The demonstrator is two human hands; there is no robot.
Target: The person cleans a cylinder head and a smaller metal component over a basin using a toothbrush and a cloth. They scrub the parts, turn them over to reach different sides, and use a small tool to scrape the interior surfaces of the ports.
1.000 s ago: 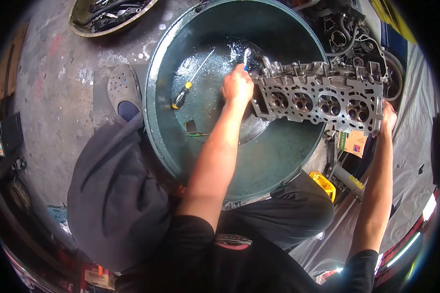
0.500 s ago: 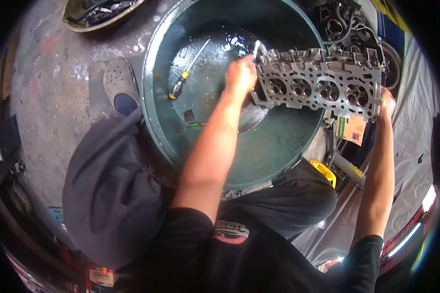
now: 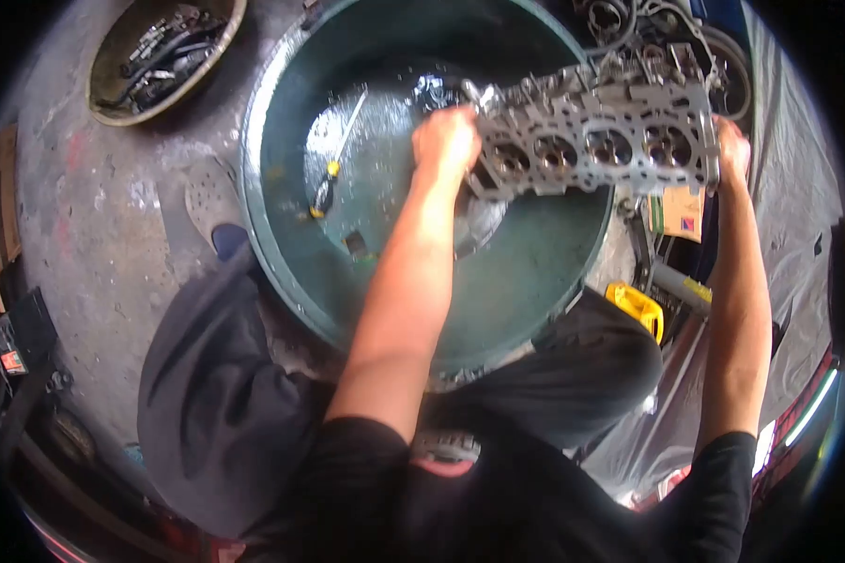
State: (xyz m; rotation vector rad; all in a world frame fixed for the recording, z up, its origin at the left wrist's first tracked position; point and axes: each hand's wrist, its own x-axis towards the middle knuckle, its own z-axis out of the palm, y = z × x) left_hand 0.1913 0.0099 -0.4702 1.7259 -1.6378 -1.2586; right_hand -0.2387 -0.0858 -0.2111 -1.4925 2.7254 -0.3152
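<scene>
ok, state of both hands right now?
Left hand: closed at the near-side end of the cylinder head, over the tub.
Right hand: at its opposite end, fingers mostly hidden, grip can't be told.

Worn, paint-spotted grey concrete floor [image 3: 94,253]; crumpled grey sheeting [image 3: 793,206] at right; bright strip light [image 3: 810,408] lower right.

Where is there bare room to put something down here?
Bare patches: floor left of the shoe, below the bowl; and the tub's lower right, below the cylinder head. Crowded: right of the tub, with engine parts, a carton and a yellow object.
</scene>
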